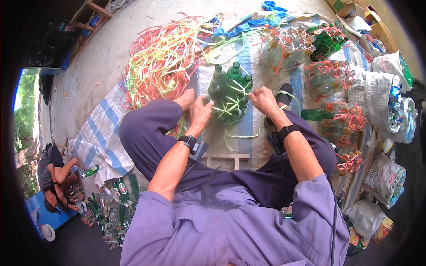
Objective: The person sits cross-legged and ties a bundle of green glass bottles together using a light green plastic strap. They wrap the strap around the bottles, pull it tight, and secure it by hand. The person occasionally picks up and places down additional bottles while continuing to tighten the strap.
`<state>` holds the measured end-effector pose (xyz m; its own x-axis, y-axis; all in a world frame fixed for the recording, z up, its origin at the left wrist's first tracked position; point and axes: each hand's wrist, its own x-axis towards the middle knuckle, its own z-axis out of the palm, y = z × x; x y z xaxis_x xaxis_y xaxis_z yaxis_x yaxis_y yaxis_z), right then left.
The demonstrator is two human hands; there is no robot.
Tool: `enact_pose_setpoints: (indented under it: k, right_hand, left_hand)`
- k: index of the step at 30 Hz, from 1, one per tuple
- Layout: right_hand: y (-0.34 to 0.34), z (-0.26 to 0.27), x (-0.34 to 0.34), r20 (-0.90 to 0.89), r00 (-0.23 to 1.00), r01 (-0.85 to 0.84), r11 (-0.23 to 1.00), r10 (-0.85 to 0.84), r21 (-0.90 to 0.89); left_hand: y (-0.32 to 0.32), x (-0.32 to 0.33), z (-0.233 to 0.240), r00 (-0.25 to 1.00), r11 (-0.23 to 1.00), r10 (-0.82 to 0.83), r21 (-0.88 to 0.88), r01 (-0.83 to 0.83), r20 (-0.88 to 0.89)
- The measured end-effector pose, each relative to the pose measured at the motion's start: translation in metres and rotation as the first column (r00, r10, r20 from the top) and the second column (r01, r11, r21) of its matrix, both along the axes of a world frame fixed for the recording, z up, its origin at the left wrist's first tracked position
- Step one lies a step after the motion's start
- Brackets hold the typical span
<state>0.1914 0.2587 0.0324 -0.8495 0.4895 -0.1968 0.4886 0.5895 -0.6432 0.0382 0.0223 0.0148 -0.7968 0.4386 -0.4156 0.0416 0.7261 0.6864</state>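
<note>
Between my knees several green glass bottles (229, 91) stand upright in a tight cluster. Pale green plastic strapping (229, 108) runs around and across their necks. My left hand (200, 111) is closed around the neck of a dark bottle (206, 100) at the cluster's left edge. On the right side of the cluster, my right hand (265, 99) pinches the end of the pale green strapping between thumb and fingers. A loose length of similar strap (244, 136) lies on the sheet nearer to me.
A tangled heap of red and yellow-green strapping (163, 63) lies ahead-left. Tied bundles of clear bottles (283, 50) stand at right, near bulging white sacks (374, 96). Loose bottles (113, 212) lie behind-left, near another seated person (55, 173). A striped woven sheet (103, 109) covers the floor.
</note>
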Motion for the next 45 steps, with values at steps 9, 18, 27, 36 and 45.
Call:
enact_pose_setpoints:
  k: [9, 18, 27, 36, 45]
  right_hand:
    - [0.018, 0.006, -0.016, 0.073, 0.993, 0.082, 0.988, -0.092, 0.134]
    - [0.026, 0.003, -0.022, 0.094, 0.988, 0.113, 0.988, -0.123, 0.109]
    - [0.037, 0.015, -0.033, 0.153, 0.986, 0.052, 0.994, -0.066, 0.095]
    - [0.060, 0.037, -0.048, 0.226, 0.964, -0.151, 0.988, 0.137, 0.042]
    - [0.071, 0.038, -0.038, 0.230, 0.909, -0.383, 0.915, 0.348, 0.129]
  left_hand:
    - [0.023, 0.027, 0.057, 0.710, 0.936, -0.306, -0.066, 0.345, -0.634]
    - [0.094, 0.009, 0.062, 0.027, 0.261, -0.779, -0.285, 0.923, -0.627]
    - [0.095, 0.013, 0.032, 0.166, 0.429, -0.689, -0.212, 0.878, -0.705]
    - [0.100, 0.012, 0.026, 0.271, 0.496, -0.669, -0.143, 0.857, -0.692]
    - [0.098, 0.011, 0.022, 0.345, 0.559, -0.664, -0.135, 0.818, -0.663]
